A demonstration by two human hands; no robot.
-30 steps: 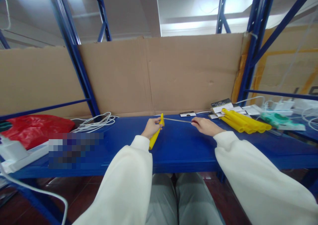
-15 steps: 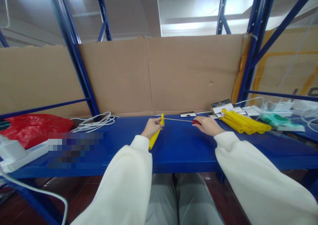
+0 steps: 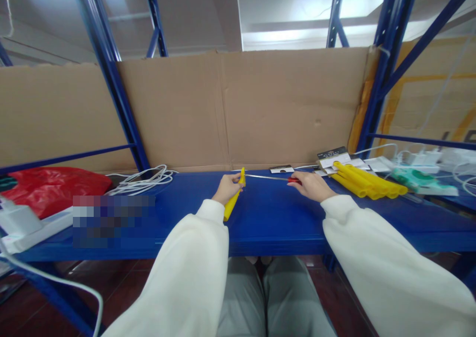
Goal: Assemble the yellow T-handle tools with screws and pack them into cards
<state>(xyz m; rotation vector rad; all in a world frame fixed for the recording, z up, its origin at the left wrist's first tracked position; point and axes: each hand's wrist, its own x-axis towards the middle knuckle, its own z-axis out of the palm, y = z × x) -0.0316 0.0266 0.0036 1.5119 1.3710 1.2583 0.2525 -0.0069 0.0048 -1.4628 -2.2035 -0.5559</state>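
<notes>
My left hand (image 3: 226,188) is closed around a yellow tube (image 3: 232,204), which slants up and away from the blue table's front side. In my right hand (image 3: 311,185) is a screwdriver with a red handle (image 3: 294,180), mostly covered by the fingers. Its long, thin metal shaft (image 3: 267,177) points left, and the tip meets the upper part of the tube. Whether the tip is inside the tube or only against it I cannot tell. Close to the right hand lies a pile of several yellow tubes (image 3: 366,182).
Black-and-white cards (image 3: 333,159) lie behind the tube pile, with a small card (image 3: 281,169) to their left. A coiled white cable (image 3: 148,179), red bag (image 3: 55,188) and power strip (image 3: 44,232) lie left. Cardboard (image 3: 275,108) closes off the back of the blue table (image 3: 271,228).
The view has tilted down slightly. Both hands keep their hold, and the tube and screwdriver stay nearly where they were.
</notes>
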